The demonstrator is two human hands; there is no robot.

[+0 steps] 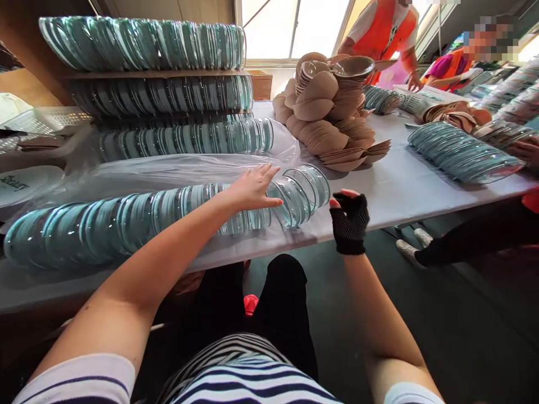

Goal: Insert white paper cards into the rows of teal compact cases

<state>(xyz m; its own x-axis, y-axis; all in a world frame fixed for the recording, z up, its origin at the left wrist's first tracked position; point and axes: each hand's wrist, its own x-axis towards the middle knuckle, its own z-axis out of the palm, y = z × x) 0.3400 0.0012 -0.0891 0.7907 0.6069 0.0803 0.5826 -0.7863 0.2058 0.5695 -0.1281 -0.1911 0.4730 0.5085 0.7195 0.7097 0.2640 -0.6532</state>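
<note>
A long row of round, curved clear glass pieces [126, 221], standing on edge and nested together, lies along the near side of the table. Whether they are lids or bowls I cannot tell. My left hand [257, 189] is bare, with spread fingers over the row near its right end. Under and beside it, the last few glass pieces [301, 193] are spaced wider and lean. My right hand [350, 220] wears a black fingerless glove. It hovers just right of the row's end, fingers loosely curled, thumb and forefinger apart, with nothing visible between them.
Behind are stacked rows of glass [147, 45] and clear plastic film [202, 164]. Brown curved sheets [324, 112] are piled at the table's middle. More glass [463, 151] lies right. Two people in orange vests [379, 28] stand across; another person's dark-clad leg [463, 238] is at right.
</note>
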